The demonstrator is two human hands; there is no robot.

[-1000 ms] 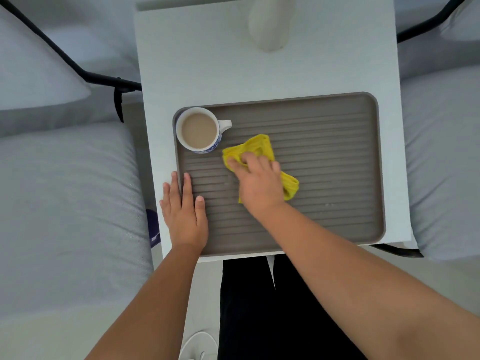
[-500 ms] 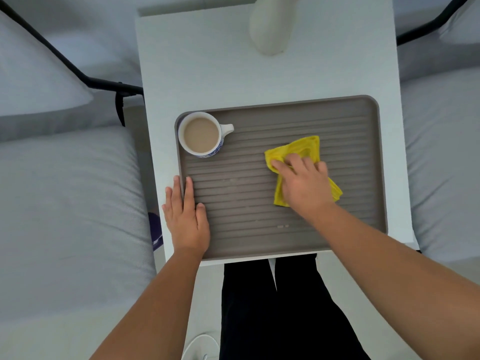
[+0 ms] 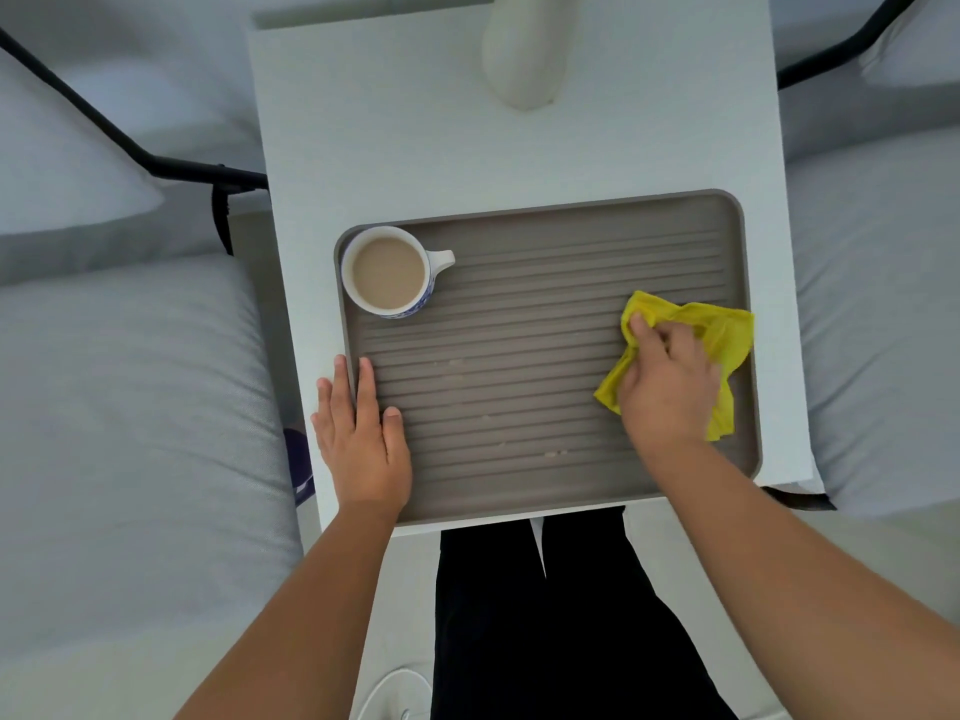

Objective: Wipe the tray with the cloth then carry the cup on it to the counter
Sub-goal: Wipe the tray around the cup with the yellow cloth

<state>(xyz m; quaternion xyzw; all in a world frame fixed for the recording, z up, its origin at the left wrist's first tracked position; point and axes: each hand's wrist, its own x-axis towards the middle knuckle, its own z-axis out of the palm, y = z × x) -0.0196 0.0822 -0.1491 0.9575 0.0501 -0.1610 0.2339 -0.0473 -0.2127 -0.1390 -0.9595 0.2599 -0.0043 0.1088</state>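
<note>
A grey ribbed tray (image 3: 545,241) lies on a small white table (image 3: 415,127). A white and blue cup (image 3: 388,272) full of milky drink stands in the tray's far left corner, handle pointing right. My right hand (image 3: 667,381) presses a crumpled yellow cloth (image 3: 727,335) onto the tray near its right rim. My left hand (image 3: 363,433) lies flat with fingers spread on the tray's near left edge, holding nothing. A few pale crumbs or spots (image 3: 553,453) show on the ribs in the middle.
A white rounded object (image 3: 524,49) stands at the table's far edge. Grey cushions (image 3: 130,407) flank the table on both sides, with black metal frame bars (image 3: 208,171) at the back. My dark-clothed legs (image 3: 545,615) are just below the table's near edge.
My right hand has slid the yellow cloth from beside the cup across the tray to its right rim. My left hand and the cup have stayed put.
</note>
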